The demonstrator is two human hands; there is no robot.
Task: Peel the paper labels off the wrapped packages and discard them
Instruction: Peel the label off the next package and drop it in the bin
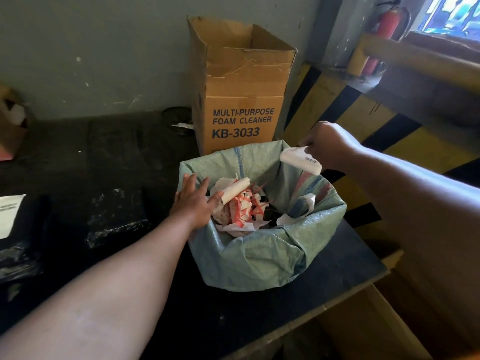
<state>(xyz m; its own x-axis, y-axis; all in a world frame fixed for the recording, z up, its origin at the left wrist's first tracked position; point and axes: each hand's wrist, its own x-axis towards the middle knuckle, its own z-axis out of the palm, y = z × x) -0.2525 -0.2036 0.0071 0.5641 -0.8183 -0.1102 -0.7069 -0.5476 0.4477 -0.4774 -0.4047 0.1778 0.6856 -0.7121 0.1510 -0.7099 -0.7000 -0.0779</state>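
Note:
A green woven sack [259, 258] stands open on the dark table, part full of crumpled white and red paper [241, 211]. My left hand [193, 201] rests flat on the sack's left rim, fingers spread, touching a rolled label [235, 190] that lies on the pile. My right hand [326, 145] hovers over the sack's far right rim, pinching a curled white paper label [298, 158] with a barcode. Black wrapped packages [114, 216] lie on the table to the left; one at the far left carries a white label [9, 214].
A tall open cardboard box [239, 100] printed "MULTI-PURPOSE FOAM CLEANER" stands behind the sack against the grey wall. A small box [10, 126] sits at the far left. Yellow and black striped barrier [363, 113] and a red fire extinguisher [388, 22] are at the right.

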